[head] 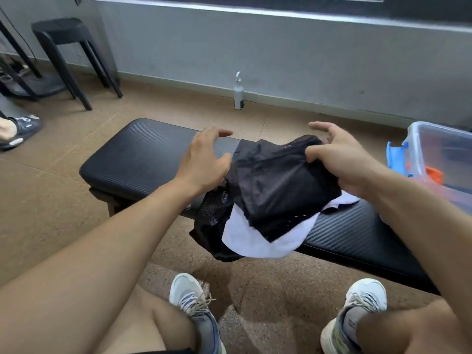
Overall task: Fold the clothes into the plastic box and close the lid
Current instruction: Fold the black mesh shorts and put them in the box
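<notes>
Now the step in hand looks like carrying a folded black garment [278, 185] across to the plastic box [439, 159], which stands open at about three o'clock, on the right end of the bench [143, 159]. To do it well, the fold should be kept flat and supported from both sides, so that it does not slump open on the way; the left hand would best come under the loose left edge before the lift goes further.

The right hand [342, 162] has thumb and fingers [319, 150] pinched on the garment's upper right edge, wrist turned inward, forearm reaching in from five o'clock. The left hand [204, 159] is spread and empty, palm down, just beside the cloth's left edge at nine o'clock; whether it touches is hard to tell.

A white cloth [255, 238] and a black mesh piece [212, 215] lie beneath, drooping over the bench's near edge at six o'clock. No lid can be made out for certain.
</notes>
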`<state>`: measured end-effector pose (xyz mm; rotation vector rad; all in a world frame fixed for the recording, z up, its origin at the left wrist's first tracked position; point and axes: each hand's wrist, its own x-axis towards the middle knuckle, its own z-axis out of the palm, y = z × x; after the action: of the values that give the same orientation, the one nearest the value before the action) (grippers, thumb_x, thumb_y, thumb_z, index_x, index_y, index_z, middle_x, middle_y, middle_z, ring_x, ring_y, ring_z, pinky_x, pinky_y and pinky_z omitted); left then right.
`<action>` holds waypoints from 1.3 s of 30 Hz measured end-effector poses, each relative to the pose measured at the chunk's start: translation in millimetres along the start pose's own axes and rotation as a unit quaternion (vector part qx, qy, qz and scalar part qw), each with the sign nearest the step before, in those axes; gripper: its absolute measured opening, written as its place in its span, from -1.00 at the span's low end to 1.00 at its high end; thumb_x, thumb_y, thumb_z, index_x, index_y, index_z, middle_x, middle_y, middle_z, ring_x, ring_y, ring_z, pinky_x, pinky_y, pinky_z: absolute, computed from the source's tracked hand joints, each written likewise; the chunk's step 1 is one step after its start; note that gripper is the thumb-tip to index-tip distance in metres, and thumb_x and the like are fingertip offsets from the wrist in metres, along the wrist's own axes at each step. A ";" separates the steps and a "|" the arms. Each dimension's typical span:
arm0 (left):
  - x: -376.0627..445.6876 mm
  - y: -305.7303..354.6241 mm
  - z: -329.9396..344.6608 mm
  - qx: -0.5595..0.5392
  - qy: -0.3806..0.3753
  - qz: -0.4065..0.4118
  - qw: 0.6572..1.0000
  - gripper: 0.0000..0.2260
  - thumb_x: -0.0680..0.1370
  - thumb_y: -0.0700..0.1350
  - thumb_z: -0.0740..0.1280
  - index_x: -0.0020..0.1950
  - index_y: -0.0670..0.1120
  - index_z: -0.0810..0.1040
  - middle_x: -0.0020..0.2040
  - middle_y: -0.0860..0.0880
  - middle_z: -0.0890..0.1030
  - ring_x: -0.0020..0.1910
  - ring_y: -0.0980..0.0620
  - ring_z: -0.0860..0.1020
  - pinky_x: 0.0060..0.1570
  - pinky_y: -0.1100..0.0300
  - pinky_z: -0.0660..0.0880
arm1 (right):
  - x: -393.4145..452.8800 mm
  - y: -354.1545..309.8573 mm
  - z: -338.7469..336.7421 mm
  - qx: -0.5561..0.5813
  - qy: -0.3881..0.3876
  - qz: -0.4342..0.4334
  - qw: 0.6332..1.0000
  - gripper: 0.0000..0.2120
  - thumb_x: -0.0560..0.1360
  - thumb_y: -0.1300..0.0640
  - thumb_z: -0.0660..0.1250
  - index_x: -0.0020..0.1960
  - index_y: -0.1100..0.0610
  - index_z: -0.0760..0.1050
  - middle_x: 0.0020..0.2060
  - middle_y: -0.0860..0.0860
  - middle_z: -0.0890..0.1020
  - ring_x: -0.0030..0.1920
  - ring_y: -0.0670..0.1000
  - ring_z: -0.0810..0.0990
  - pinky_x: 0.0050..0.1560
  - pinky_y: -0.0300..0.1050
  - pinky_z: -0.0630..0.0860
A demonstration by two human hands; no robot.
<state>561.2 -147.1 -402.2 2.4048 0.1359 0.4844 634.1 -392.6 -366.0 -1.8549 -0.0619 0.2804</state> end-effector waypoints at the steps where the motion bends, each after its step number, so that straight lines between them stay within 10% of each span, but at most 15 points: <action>1: -0.8 1.2 3.0 0.008 -0.024 0.020 0.999 -0.63 0.56 -0.12 0.37 0.37 0.02 0.50 0.34 0.07 0.53 0.37 0.10 0.41 0.33 0.19 0.30 | 1.4 3.7 -8.9 -0.062 0.012 -0.012 0.998 -0.34 0.38 0.40 0.33 0.41 -0.03 0.42 -0.02 0.06 0.57 -0.17 0.02 0.56 -0.18 -0.14 0.53; 6: -4.7 2.6 24.7 0.046 -0.139 0.115 0.982 -0.64 0.57 0.07 0.41 0.36 0.05 0.56 0.42 0.07 0.50 0.48 0.08 0.31 0.48 0.11 0.21 | 2.6 25.8 -18.9 -0.293 0.005 -0.028 0.956 -0.33 0.41 0.36 0.33 0.45 -0.08 0.38 -0.05 -0.20 0.57 -0.10 0.00 0.57 0.06 -0.01 0.54; 14: -5.9 -0.6 41.5 0.114 -0.210 0.130 0.962 -0.57 0.53 0.21 0.40 0.38 0.16 0.54 0.51 0.09 0.40 0.60 0.06 0.09 0.56 -0.08 0.08 | -26.0 11.2 7.6 -0.355 -0.015 -0.147 0.923 -0.27 0.42 0.36 0.29 0.51 -0.12 0.30 0.16 -0.13 0.58 -0.01 -0.10 0.48 -0.17 -0.56 0.28; 21: 0.8 0.9 38.6 -0.018 -0.157 0.048 0.986 -0.74 0.61 -0.07 0.33 0.27 -0.01 0.64 0.29 0.01 0.61 0.38 0.02 0.45 0.41 -0.04 0.37 | -52.5 11.4 27.3 -0.273 -0.206 -0.135 0.930 -0.18 0.39 0.19 0.57 0.52 -0.15 0.28 0.26 -0.13 0.56 0.20 -0.14 0.60 0.27 -0.13 0.54; 27: 1.0 11.9 30.5 -0.031 -0.097 -0.034 0.994 -0.73 0.60 0.15 0.32 0.17 0.03 0.65 -0.01 0.09 0.67 0.00 0.11 0.60 -0.04 0.21 0.48 | -36.3 16.1 10.2 -0.322 -0.086 -0.131 0.934 -0.36 0.39 0.18 0.58 0.40 -0.07 0.44 0.21 -0.08 0.53 0.13 -0.08 0.60 -0.01 -0.38 0.48; 31: 6.8 22.4 38.9 -0.018 -0.083 -0.066 0.994 -0.64 0.53 0.27 0.36 0.17 0.07 0.63 -0.13 0.10 0.62 -0.06 0.06 0.59 0.02 0.06 0.56 | -35.9 30.5 12.4 -0.463 -0.126 -0.096 0.872 -0.06 0.23 -0.25 0.58 0.51 -0.05 0.30 0.38 0.03 0.42 0.42 0.13 0.36 0.38 0.03 0.37; 36: 14.9 36.7 46.8 0.033 -0.129 -0.096 0.986 -0.60 0.47 0.35 0.36 0.09 0.09 0.62 -0.01 0.07 0.63 0.02 -0.02 0.58 0.09 0.03 0.53 | -43.2 40.9 24.5 -0.457 -0.166 -0.115 0.866 -0.23 0.13 -0.46 0.40 0.22 -0.06 0.49 0.16 -0.06 0.60 0.19 0.11 0.51 0.18 0.10 0.51; 39: 19.0 35.0 47.5 0.052 -0.133 -0.102 0.984 -0.79 0.48 0.20 0.42 -0.11 0.09 0.56 -0.05 0.05 0.63 0.04 -0.07 0.59 0.07 0.05 0.52 | -49.5 42.9 27.7 -0.461 -0.181 -0.144 0.857 -0.13 0.21 -0.37 0.51 0.40 -0.02 0.41 0.31 -0.06 0.52 0.31 0.11 0.43 0.30 0.05 0.43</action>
<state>595.7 -198.3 -407.6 2.4968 0.2909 0.0613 575.6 -388.7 -406.3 -2.6692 -0.8618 0.4308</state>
